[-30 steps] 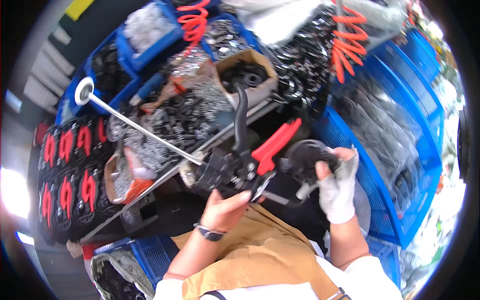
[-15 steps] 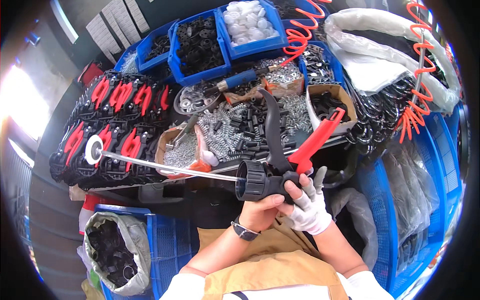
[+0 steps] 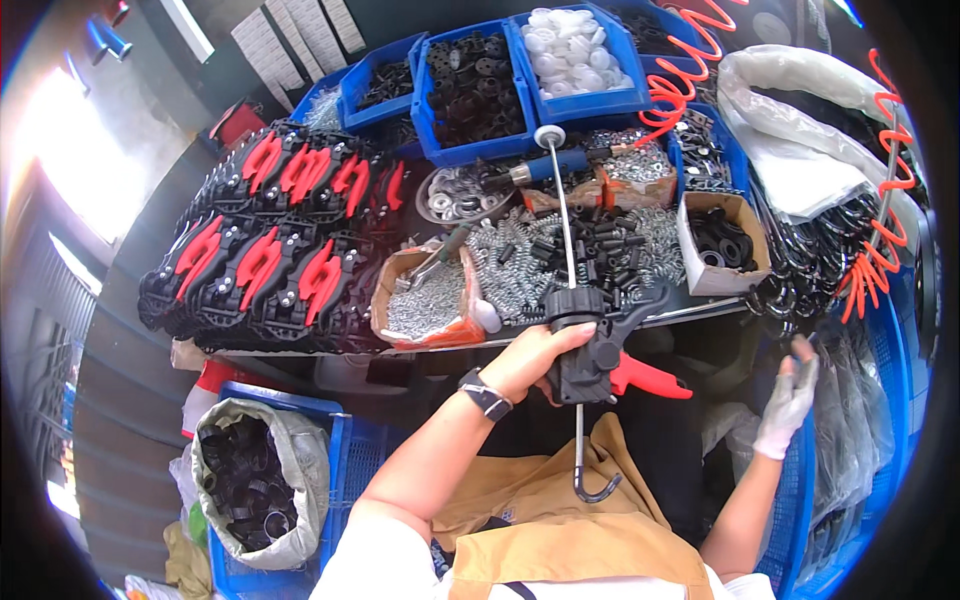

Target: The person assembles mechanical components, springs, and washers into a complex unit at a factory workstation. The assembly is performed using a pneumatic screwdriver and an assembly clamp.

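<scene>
- Left hand (image 3: 535,358) clenched round black caulking gun (image 3: 592,350) w/ red trigger, held just below bench (image 3: 700,305) edge.
- Right hand (image 3: 787,400), white glove, fingers spread, holding nothing, nr plastic bags (image 3: 850,400).
- Bench crowded: blue bins (image 3: 480,85), springs (image 3: 510,265), finished guns (image 3: 270,250).

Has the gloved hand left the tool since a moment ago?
Yes. The gloved right hand has let go of the tool and moved right, toward the blue bins; only the left hand holds it.
</scene>
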Motion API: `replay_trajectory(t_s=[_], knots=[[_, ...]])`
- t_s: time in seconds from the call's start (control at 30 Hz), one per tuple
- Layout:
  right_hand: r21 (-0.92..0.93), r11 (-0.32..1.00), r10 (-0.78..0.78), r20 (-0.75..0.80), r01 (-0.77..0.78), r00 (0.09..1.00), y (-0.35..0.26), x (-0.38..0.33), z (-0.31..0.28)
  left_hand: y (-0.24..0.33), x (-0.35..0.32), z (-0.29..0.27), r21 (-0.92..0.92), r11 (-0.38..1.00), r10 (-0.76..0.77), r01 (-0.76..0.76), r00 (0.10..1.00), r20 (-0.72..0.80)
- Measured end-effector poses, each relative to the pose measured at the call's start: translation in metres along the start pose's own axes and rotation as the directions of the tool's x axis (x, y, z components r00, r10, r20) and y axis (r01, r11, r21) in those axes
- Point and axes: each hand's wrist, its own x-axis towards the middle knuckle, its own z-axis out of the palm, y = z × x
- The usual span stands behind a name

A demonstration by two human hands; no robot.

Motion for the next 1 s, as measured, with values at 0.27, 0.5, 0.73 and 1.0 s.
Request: replay_trajectory(t_s=[0.27, 0.5, 0.73, 1.0], knots=[[0.229, 0.852, 0.487, -0.021, -0.47, 0.873, 0.157, 0.018, 0.024, 0.019, -0.033, -0.072, 0.993, -0.028, 0.762, 0.114, 0.645, -0.052], [-0.44, 0.871, 0.038, -0.381, -0.217, 0.924, 0.266, 0.053, 0.054, 0.029, -0.03, -0.169, 0.976, 0.214, 0.335, -0.041, 0.942, -0.034], [-0.257, 0.951, 0.118, -0.207, -0.17, 0.971, 0.181, -0.04, -0.024, 0.014, -0.033, -0.184, -0.171, 0.851, 0.383, -0.497, 0.81, -0.445], [0.831, 0.37, 0.386, 0.27, -0.416, 0.882, 0.002, -0.036, -0.082, 0.012, -0.021, -0.174, -0.755, 0.311, 0.261, -0.578, 0.815, -0.517]])
